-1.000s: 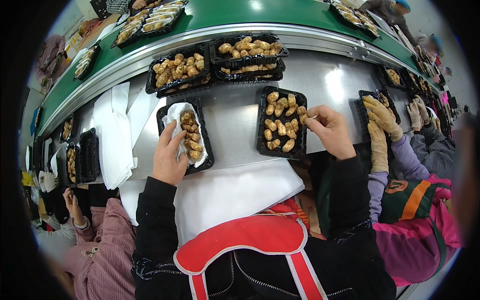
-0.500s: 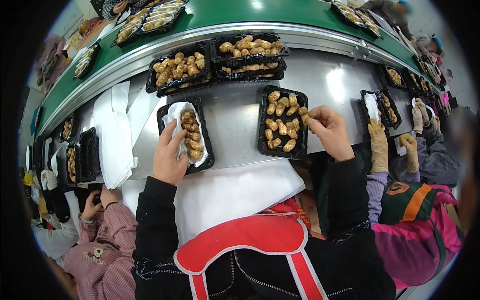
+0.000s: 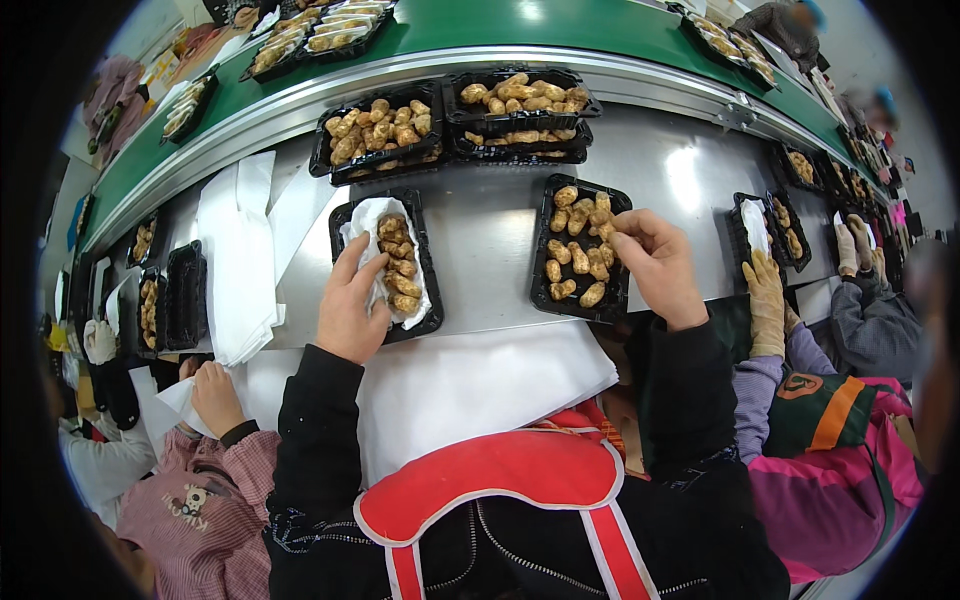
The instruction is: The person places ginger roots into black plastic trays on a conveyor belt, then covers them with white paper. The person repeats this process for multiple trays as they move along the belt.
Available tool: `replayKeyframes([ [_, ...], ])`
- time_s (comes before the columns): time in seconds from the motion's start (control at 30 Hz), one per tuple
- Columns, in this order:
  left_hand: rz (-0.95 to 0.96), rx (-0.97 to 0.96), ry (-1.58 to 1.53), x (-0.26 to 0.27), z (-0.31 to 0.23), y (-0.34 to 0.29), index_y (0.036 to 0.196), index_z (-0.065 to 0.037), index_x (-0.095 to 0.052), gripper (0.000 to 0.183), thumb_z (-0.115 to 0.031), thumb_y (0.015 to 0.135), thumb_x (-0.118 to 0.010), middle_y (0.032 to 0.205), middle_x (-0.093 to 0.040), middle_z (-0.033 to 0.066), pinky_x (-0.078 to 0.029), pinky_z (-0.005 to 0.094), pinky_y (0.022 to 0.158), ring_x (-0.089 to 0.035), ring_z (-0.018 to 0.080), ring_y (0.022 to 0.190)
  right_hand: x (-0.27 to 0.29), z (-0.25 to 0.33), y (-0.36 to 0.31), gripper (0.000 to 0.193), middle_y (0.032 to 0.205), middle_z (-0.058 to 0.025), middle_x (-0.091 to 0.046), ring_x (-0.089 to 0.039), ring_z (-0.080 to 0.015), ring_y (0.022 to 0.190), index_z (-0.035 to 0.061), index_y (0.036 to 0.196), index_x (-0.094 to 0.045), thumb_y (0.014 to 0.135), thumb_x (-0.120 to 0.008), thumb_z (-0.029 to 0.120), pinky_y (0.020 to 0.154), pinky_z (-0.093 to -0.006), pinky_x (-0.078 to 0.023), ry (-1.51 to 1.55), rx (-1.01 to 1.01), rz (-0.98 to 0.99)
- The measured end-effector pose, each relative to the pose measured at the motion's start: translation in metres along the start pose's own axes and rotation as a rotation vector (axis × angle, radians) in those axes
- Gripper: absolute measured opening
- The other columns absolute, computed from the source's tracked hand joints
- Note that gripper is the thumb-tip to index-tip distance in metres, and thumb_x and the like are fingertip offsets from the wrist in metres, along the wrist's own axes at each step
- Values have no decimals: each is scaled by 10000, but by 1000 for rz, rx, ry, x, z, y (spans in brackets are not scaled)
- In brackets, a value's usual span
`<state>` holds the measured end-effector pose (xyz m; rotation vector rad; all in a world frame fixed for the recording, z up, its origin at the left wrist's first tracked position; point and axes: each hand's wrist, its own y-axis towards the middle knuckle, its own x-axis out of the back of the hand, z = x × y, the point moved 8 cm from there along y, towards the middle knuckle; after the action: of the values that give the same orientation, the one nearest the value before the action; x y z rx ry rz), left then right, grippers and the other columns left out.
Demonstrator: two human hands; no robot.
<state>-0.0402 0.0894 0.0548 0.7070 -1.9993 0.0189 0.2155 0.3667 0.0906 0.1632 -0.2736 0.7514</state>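
Surface: shiny steel counter [image 3: 480,230] running alongside a green conveyor belt [image 3: 500,25], so filled trays have somewhere to go once they're done.
Landmark: the paper-lined black tray [image 3: 385,265], sitting on the counter right in front of the person.
Left hand [image 3: 350,305]: rests on the near-left edge of that tray, fingers bent over the white liner, probably pinning it so the paper doesn't slide; no real grip on anything.
Right hand [image 3: 655,265]: off to the right of the lined tray, fingertips pinched together on a brown piece at the edge of the unlined tray [image 3: 582,250].
Brown pieces: one neat row down the lined tray, loose pile in the unlined one, which looks like the supply.
Behind the lined tray: stacked full trays [image 3: 455,115], parked against the belt rail.
Left of it: pile of white liner sheets [image 3: 240,260], handy for grabbing.
Neighbours: a gloved hand [image 3: 765,300] far right, another person's bare hand [image 3: 215,395] near-left.
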Motion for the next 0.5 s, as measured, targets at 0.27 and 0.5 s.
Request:
replayKeyframes([
  [0.27, 19, 12, -9, -3, 2, 0, 1330, 15, -618, 577, 63, 759, -548, 1569, -439, 228, -369, 446, 1196, -435, 426, 1447, 5, -15, -5, 126, 923, -13, -697, -625, -61, 808, -31, 1065, -697, 964, -685, 42, 724, -226, -507, -269, 8, 53],
  [0.5, -5, 8, -9, 0, 0, -2, 1288, 24, -638, 547, 66, 745, -588, 1530, -471, 245, -406, 452, 1169, -469, 435, 1408, -17, 3, -12, 165, 894, -116, -681, -666, -181, 748, -30, 1037, -683, 922, -725, 81, 687, -319, -536, -330, 24, 146],
])
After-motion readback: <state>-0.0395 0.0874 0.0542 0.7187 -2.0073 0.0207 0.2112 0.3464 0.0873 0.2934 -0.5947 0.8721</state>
